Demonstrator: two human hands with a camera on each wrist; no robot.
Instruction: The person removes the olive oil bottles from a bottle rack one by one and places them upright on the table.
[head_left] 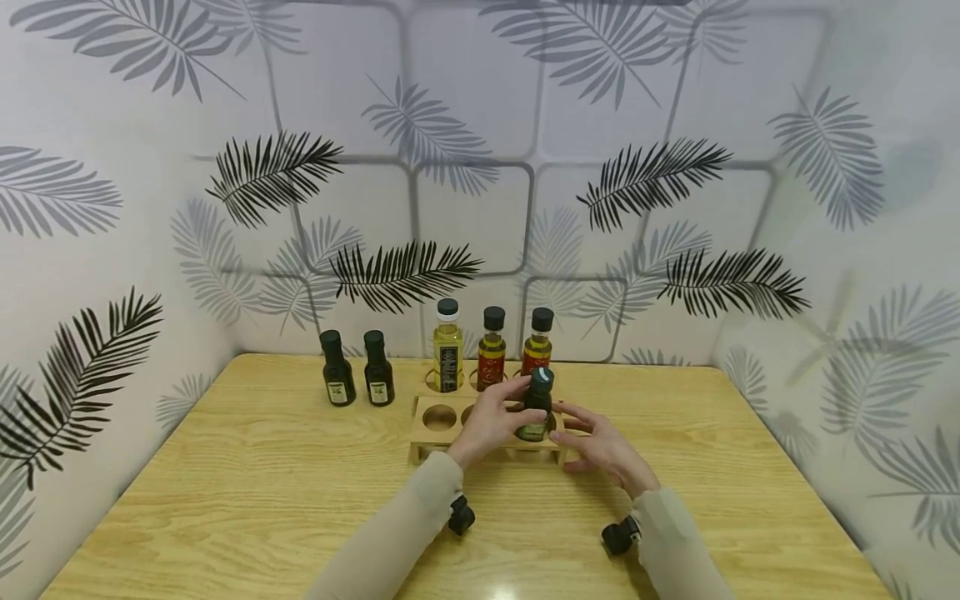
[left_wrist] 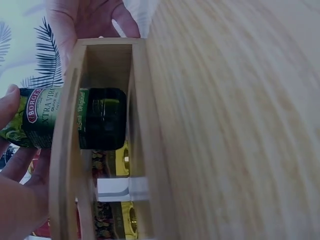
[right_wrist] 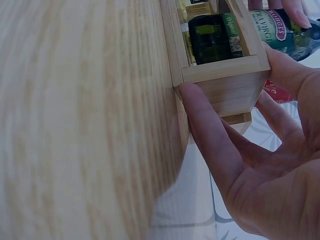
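A dark green olive oil bottle stands upright in the front right hole of the wooden bottle rack. My left hand grips this bottle from the left, thumb in front and fingers behind. In the left wrist view, the base of the olive oil bottle reaches below the rack's top board. At the rack's right end is my right hand, its fingers spread and loosely extended. The right wrist view shows a fingertip of the right hand touching the end panel's lower corner.
In the rack's back row stand a yellow oil bottle and two red-labelled bottles, one beside the other. Two small dark bottles, one left of the other, stand on the wooden table. A leaf-patterned wall rises behind.
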